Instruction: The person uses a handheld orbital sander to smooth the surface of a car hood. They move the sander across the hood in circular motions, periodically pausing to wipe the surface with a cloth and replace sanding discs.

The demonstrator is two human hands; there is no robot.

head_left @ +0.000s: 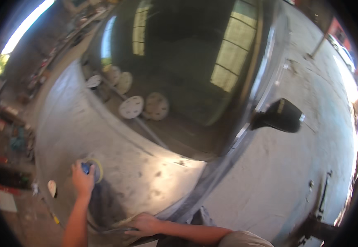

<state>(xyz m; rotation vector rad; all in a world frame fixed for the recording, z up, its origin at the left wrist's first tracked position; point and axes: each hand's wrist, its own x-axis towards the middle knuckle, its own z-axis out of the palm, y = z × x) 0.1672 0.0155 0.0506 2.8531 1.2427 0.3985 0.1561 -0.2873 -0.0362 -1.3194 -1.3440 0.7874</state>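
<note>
My left hand (pixel 83 178) is closed around the blue top of a round sander (pixel 98 171). The sander's yellow-rimmed pad lies against the dull grey car hood (pixel 125 181), which has darker patches. At the hood's near edge, my right hand (pixel 147 224) has its fingers curled on a dark hose (pixel 112 230). That hose runs along the edge toward the left. Part of the right hand's grip is hidden.
Several round sanding discs with holes (pixel 131 107) lie at the windshield's base (pixel 183 82). A pale disc (pixel 52 188) rests near the hood's left edge. The black side mirror (pixel 281 116) sticks out to the right. Cluttered shelves (pixel 16 136) line the left.
</note>
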